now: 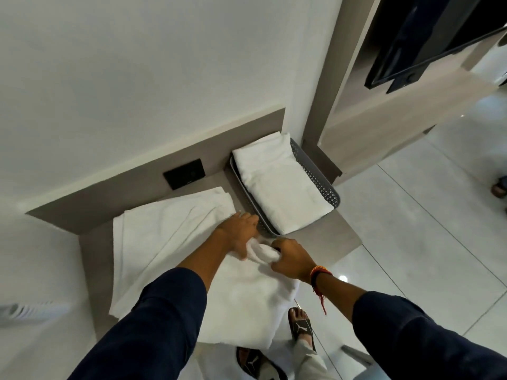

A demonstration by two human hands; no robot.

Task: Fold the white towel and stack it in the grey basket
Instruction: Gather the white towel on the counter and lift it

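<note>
A white towel lies spread over the grey counter, its near part hanging off the front edge. My left hand rests on the towel beside the basket, fingers pinching a bunched corner. My right hand is closed on that same bunched corner from the right. The grey perforated basket stands at the counter's far right and holds a folded white towel that fills it.
The grey counter ends just right of the basket, with glossy floor tiles beyond. A black socket plate sits in the backsplash. My sandalled feet are below the counter edge. A dark screen hangs upper right.
</note>
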